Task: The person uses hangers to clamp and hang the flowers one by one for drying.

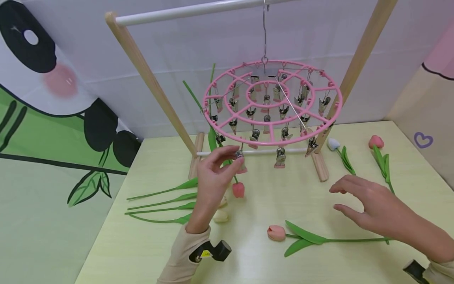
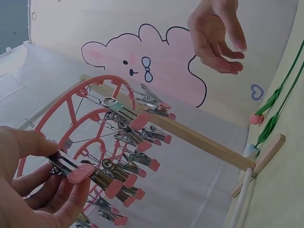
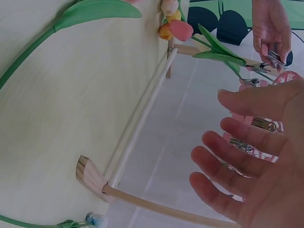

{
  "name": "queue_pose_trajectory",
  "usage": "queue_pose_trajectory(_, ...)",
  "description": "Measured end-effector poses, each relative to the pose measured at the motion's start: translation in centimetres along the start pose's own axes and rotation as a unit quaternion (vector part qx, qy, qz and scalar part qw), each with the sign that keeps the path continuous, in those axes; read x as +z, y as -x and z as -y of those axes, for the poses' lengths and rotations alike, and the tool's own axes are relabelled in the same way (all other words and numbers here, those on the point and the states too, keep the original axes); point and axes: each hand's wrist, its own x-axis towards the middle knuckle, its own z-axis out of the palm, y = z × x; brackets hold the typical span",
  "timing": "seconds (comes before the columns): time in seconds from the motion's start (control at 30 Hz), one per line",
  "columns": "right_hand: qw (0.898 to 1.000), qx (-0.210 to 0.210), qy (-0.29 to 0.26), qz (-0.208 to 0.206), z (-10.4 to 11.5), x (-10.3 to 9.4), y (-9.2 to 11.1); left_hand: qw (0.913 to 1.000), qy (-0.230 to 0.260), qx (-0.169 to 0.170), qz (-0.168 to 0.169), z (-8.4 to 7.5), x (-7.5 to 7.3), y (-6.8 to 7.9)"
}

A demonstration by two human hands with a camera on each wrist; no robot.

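The left hand (image 1: 214, 169) is at the front left edge of the pink ring (image 1: 272, 132), pinching a little clip (image 2: 80, 173) (shiny, with pink tips) between thumb and fingers. The right hand (image 1: 377, 207) is in front of the ring, off to the right, well apart from that clip, its fingers loosely bent and holding nothing. A red tulip (image 1: 238, 190) hangs head-down below the ring's left side, near the left hand.

pale table (image 1: 142, 252) before a cartoon-printed backdrop (image 1: 64, 126)
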Motion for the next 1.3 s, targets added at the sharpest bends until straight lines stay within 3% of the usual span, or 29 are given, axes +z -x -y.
queue_pose_trajectory(0.27,0.996,0.045,0.019,0.078,-1.3,0.7,1.7,0.9999,0.003,-0.004,0.010,-0.1,0.2,0.1)
queue_pose_trajectory(0.6,0.995,0.035,0.032,0.086,-2.9,2.8,4.5,0.9990,-0.039,-0.013,0.019,-0.1,0.7,0.1)
queue_pose_trajectory(1.0,0.979,0.101,0.028,0.174,-4.4,4.9,7.2,0.9985,-0.047,-0.019,0.022,0.0,1.0,0.1)
queue_pose_trajectory(1.1,0.977,0.094,0.017,0.193,-5.0,5.3,7.7,0.9982,-0.052,-0.021,0.020,-0.1,1.0,0.2)
queue_pose_trajectory(1.3,0.985,0.054,0.019,0.166,-5.9,5.9,8.4,0.9984,-0.049,-0.018,0.019,0.0,0.8,0.2)
